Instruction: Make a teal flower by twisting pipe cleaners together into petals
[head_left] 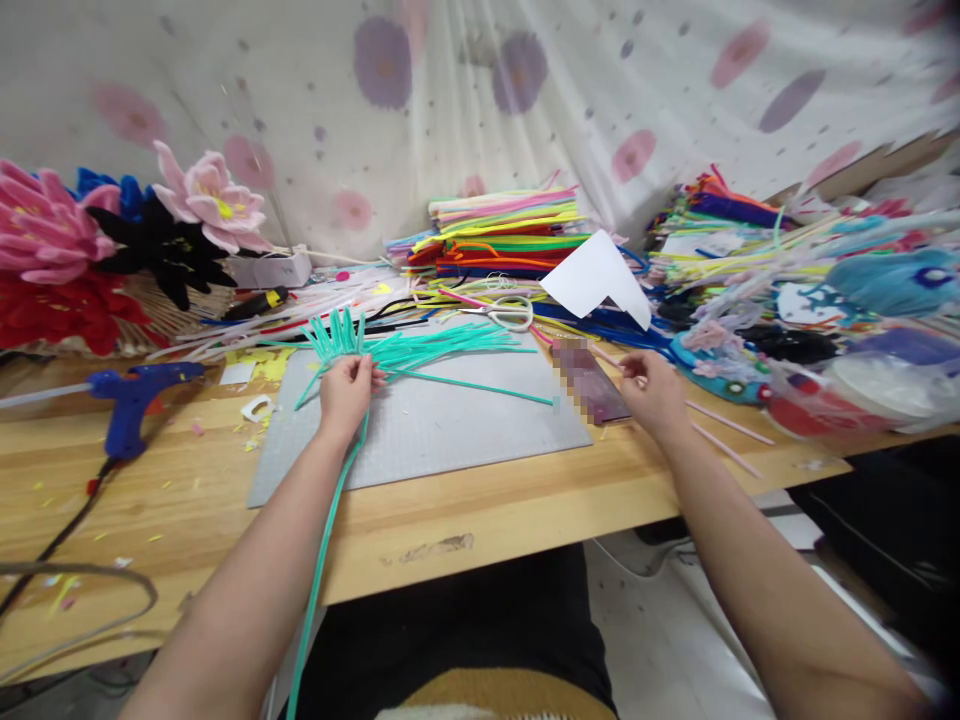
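Over the left part of a grey mat [450, 440], my left hand [349, 393] is closed around green pipe cleaners [337, 500], whose long ends hang down past the table's front edge. Looped and straight green stems [442, 345] spread across the mat's back half, just beyond that hand. One single stem reaches right to near the mat's edge. My right hand [651, 388] has its fingers pinched together beside a dark phone-like object [589, 380], partly blurred out; whether anything is between the fingertips is too small to tell.
A blue glue gun [135, 395] lies at the left, its cord trailing forward. Scissors [506, 313] and white paper [600, 280] are behind the mat. Stacked coloured pipe cleaners [502, 230] stand at the back, fuzzy flowers [214, 200] back left, and a plastic-wrapped tub [862, 395] at right.
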